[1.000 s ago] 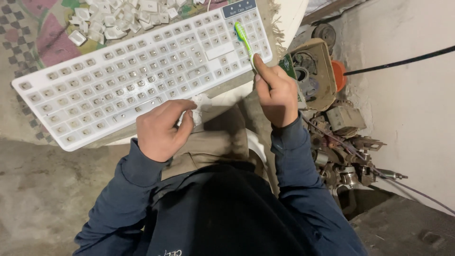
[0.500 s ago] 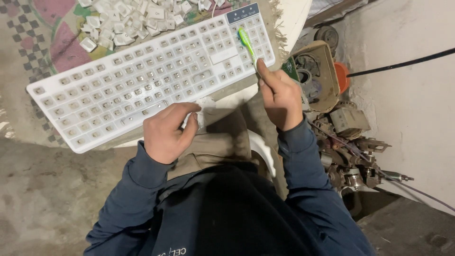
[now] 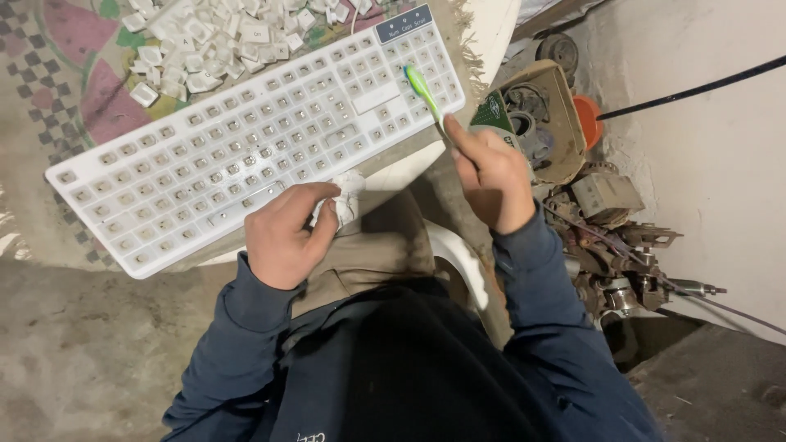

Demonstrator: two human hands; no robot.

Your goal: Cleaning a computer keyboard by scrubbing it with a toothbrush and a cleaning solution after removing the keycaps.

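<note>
Head view: right hand (image 3: pixel 491 176) is gripping green toothbrush (image 3: pixel 423 92), scrubbing bare keyboard (image 3: pixel 246 147); left hand (image 3: pixel 286 233) is clutching white cloth (image 3: pixel 348 200), likely wiping next.

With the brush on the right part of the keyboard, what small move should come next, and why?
Probably a short stroke of the green toothbrush along that row. The right hand holds its head on the bared switches of the white keyboard, and the left hand, gripping a white cloth, steadies the near edge.
</note>
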